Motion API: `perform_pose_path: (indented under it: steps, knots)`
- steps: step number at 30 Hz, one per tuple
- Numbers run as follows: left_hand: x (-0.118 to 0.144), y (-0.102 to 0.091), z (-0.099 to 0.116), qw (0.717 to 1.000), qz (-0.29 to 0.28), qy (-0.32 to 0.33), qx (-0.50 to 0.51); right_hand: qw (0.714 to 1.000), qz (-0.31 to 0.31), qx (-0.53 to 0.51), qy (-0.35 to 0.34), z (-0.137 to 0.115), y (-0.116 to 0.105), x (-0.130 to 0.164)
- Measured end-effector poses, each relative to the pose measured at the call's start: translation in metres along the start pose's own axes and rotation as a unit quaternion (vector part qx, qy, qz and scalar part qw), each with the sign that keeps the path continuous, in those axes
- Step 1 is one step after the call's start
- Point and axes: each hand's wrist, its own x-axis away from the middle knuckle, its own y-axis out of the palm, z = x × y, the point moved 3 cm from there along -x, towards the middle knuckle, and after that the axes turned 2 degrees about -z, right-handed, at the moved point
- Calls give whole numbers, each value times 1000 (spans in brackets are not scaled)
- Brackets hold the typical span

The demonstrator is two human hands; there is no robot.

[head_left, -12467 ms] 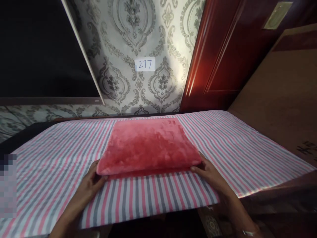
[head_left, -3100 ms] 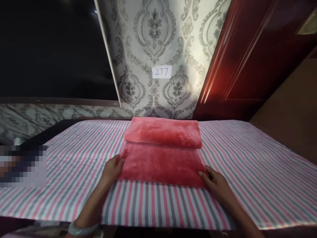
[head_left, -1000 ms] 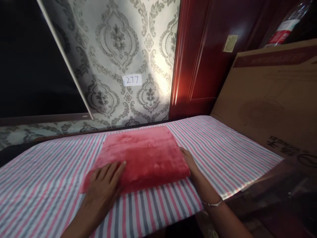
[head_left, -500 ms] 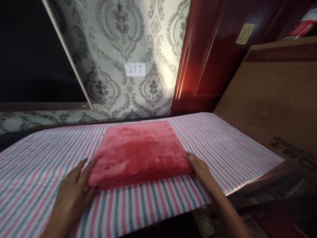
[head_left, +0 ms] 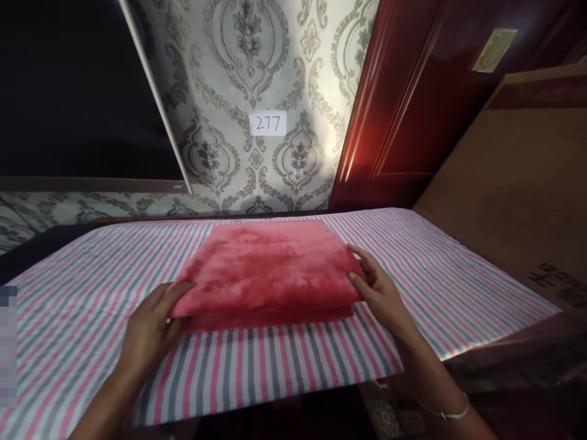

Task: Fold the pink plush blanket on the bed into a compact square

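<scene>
Compared with half a second ago, both hands have shifted from lying beside the folded red plush cloth point(head_left: 268, 269) to gripping its near corners, and the near edge of the top layers now stands slightly raised above the bottom layer.

Left hand point(head_left: 149, 327): positioned at the near-left corner of the cloth. Its fingers point(head_left: 177, 292) curl over the corner edge of the top fold; the thumb is hidden, so whether it closes in a pinch from below cannot be told. The palm rests on the striped sheet point(head_left: 284, 366).

Right hand point(head_left: 378, 293): positioned at the near-right corner. The fingers point(head_left: 362, 260) are partly spread and lie against the right side edge of the fold, with the thumb point(head_left: 355, 282) pressing the near corner. A thin bracelet point(head_left: 443, 412) sits on the right wrist.

Cloth: folded into a thick rectangular stack lying in the middle of the sheet, reaching its far edge. A lower layer shows as a darker red strip along the near edge, between the two hands.

Sheet: pink, grey and white stripes, covering a flat surface whose near edge hangs over in front of the person.

Surroundings: patterned grey wallpaper point(head_left: 247, 73) behind, bearing a white label marked 277 point(head_left: 268, 123). A dark screen point(head_left: 77, 91) stands to the left, a red-brown door point(head_left: 431, 104) to the right, and a brown cardboard panel point(head_left: 518, 183) at far right.
</scene>
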Motion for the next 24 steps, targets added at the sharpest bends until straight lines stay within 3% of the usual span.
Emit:
perform_pose_path:
  steps: [5,9,12,18,24]
  knots:
    - [18,11,-8,985,-76,-33,149,997,7,23,79,40,-1,20]
    - [27,10,-24,921,-97,-212,312,991,-2,-5,137,50,-6,32]
    - [23,10,-22,882,-95,-312,340,993,-30,15,115,40,-4,37]
    - [4,16,11,869,-79,-322,367,993,-15,80,88,31,5,42]
    - [9,17,21,804,-102,-322,490,991,-59,4,122,36,14,41]
